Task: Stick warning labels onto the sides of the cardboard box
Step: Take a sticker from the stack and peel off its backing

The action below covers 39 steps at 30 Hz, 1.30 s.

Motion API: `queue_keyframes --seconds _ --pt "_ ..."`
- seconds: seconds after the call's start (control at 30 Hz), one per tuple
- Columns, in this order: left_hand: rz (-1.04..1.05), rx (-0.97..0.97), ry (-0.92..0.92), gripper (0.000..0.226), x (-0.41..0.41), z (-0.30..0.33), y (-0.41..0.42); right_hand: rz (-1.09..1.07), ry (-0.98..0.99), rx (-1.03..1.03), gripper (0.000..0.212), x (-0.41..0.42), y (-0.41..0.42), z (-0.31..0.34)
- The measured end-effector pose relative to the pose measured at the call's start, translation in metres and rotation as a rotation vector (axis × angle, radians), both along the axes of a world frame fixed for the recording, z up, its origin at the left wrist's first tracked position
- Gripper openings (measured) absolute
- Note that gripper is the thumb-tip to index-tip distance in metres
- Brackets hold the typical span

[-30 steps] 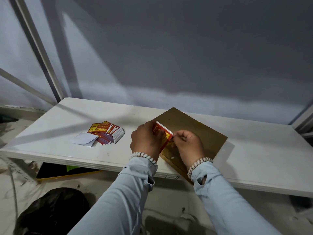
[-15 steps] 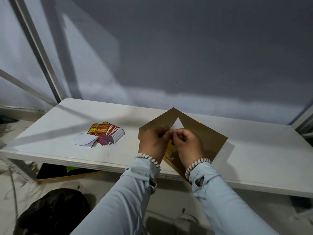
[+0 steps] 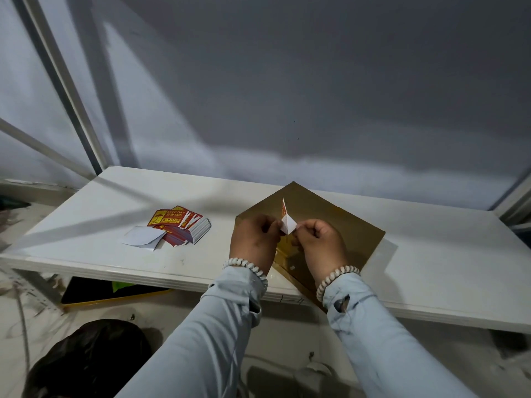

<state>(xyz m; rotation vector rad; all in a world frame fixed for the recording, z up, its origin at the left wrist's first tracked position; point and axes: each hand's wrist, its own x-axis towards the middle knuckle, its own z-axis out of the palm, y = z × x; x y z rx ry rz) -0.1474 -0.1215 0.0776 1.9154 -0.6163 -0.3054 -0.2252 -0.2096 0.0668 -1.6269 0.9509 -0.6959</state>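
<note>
While both hands hover over the flat cardboard box near the tabletop's near edge, they are peeling one warning label. The left hand has its fingers pinched shut on one side, and the right hand pinches the white backing. I think the peeling step is half done. Next, the sticky side must go flat on the box and be rubbed smooth. More labels wait in a pile to the left, beside loose white papers.

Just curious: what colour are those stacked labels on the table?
Red and yellow label stack, head view.
</note>
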Motion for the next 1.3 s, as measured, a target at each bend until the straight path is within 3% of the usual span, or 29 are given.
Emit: queue_keyframes --seconds 0.27,0.47,0.87,1.3 --pt "0.028 0.009 0.014 0.03 0.008 -0.007 0.0 -0.042 0.018 0.071 0.015 -0.008 -0.013 -0.003" --pt "0.031 0.009 0.034 0.024 0.012 -0.008 0.003 -0.057 0.004 0.129 0.014 -0.019 -0.021 0.0" --pt "0.129 -0.053 0.174 0.023 0.015 -0.011 0.001 -0.235 -0.28 0.517 0.013 -0.03 -0.038 0.0" --pt "0.173 -0.048 0.169 0.025 0.014 -0.01 0.0 -0.32 -0.38 0.654 0.009 -0.045 -0.057 -0.01"
